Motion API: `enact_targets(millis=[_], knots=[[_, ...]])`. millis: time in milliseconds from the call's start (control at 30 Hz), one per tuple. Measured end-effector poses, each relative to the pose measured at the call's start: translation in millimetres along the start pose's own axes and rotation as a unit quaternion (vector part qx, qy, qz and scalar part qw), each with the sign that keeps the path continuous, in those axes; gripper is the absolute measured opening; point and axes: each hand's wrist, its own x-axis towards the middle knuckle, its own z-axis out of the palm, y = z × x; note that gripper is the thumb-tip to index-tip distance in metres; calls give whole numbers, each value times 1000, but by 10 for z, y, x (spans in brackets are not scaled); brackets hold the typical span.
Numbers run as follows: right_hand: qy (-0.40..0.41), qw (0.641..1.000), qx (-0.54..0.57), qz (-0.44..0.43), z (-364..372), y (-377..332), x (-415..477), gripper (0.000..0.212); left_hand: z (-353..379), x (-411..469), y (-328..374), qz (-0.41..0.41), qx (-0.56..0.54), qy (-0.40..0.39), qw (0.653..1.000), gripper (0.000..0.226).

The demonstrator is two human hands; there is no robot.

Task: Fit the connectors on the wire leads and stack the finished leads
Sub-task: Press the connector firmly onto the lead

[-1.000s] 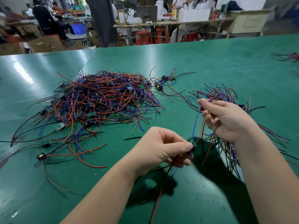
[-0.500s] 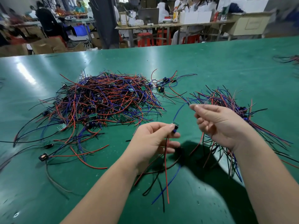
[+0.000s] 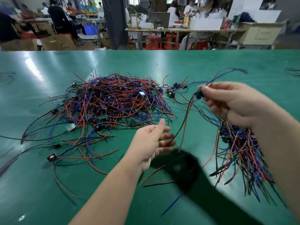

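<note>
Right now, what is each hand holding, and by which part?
The right hand pinches a wire lead at its dark connector end, the wires dangling below. The left hand is open and holds nothing.

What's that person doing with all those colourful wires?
A person is working on wire leads at a green table. Their right hand pinches one red, black and blue wire lead by its small dark connector end, lifted above the table. The left hand is open just below, by the dangling wire tips; blur hides whether it touches them. A big tangled pile of loose leads lies to the left, and a smaller bundle lies under the right arm.
</note>
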Motion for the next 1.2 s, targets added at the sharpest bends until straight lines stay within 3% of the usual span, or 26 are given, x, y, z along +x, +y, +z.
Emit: enact_targets(millis=[67,133,200,267,367,433,533,633,700,800,900,1000,1133,1200], knots=[[43,998,-32,-44,-24,-295,290,10,-47,52,7,25,64,43,997,29],[102,990,-71,-72,-40,-493,678,6,-121,100,-16,96,200,90,971,29],[162,974,-128,-88,-62,-569,1085,8,-196,123,-42,205,371,123,897,28],[180,964,-181,-72,-85,-549,1408,32,-229,99,-47,268,462,121,837,26],[152,954,-253,51,-123,-443,1594,59,-257,90,-60,242,520,63,817,29],[130,937,-310,94,-119,-381,1589,59,-283,84,-83,219,577,11,787,52],[93,927,-355,81,-53,-296,1386,53,-267,28,-107,213,643,-56,734,70],[68,929,-364,20,22,-160,931,31,-220,12,-131,200,669,-93,710,64],[77,933,-350,-38,43,8,583,8,-188,14,-121,207,670,-105,705,45],[99,945,-304,-74,65,386,132,11,-145,-3,-97,231,652,-104,715,18],[101,949,-292,-68,106,743,-143,9,-135,-23,-86,249,652,-66,713,16],[49,955,-288,-58,131,925,-299,13,-137,-33,-60,276,648,-38,709,19],[34,914,-396,-82,101,973,-345,19,-127,-27,-43,307,662,-12,684,20],[34,914,-393,-96,115,972,-348,20,-127,-43,-33,330,659,-9,675,19]])
